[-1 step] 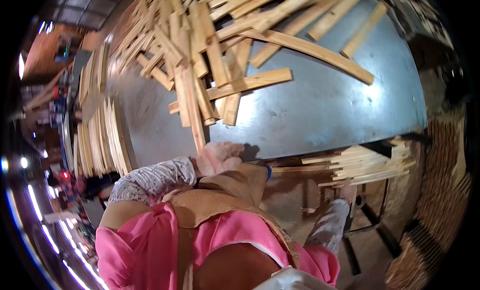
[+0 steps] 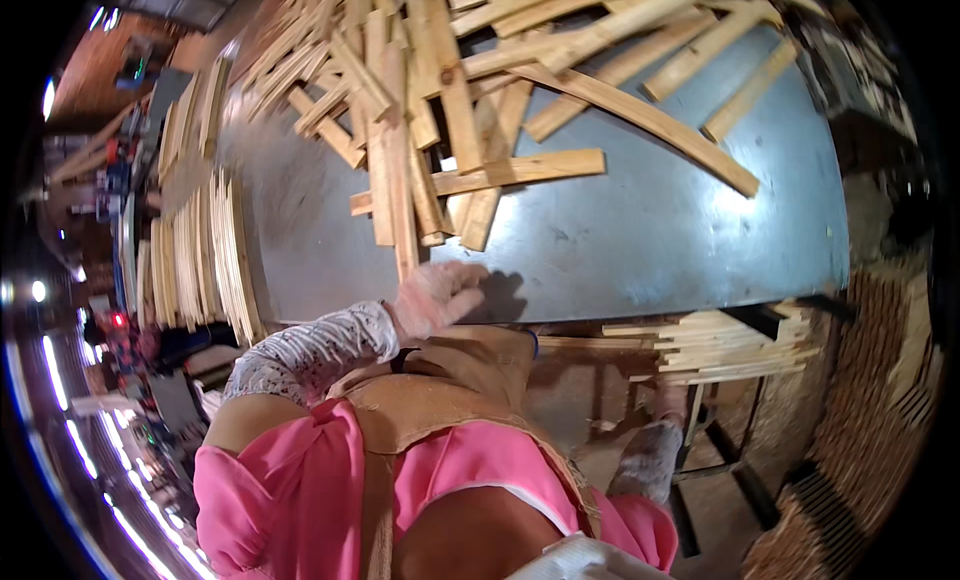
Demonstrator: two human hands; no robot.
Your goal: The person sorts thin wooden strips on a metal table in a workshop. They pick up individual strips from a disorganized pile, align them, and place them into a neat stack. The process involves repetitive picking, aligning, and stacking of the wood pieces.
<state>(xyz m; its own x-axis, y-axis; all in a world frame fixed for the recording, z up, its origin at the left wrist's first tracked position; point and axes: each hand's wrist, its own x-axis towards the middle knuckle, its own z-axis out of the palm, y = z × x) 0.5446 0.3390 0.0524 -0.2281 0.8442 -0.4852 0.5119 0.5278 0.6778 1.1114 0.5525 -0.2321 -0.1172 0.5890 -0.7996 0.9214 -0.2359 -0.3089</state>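
My left hand (image 2: 437,298) is at the near edge of the metal table (image 2: 640,240), its fingers stretched out to the right with nothing seen between them. Its shadow falls on the metal beside the fingertips. Just behind it ends a long wooden strip (image 2: 403,235), which sticks out of a loose heap of wooden strips (image 2: 455,110). Low at the right, my right hand (image 2: 671,400) is beside a stack of pale strips (image 2: 735,348) on a metal stand below the table's level. The fingers of that hand are dark and blurred; whether they touch the stack cannot be made out.
Neat rows of strips (image 2: 200,265) stand along the table's left side, with another small bundle (image 2: 208,105) farther back. Black legs of the stand (image 2: 752,485) reach the floor at the right. Beyond are large piles of stacked wood (image 2: 865,370).
My left hand's fingers have spread and stretched out. My right hand has shifted slightly down and left in the picture. The view has tilted a little; the wood heap looks the same.
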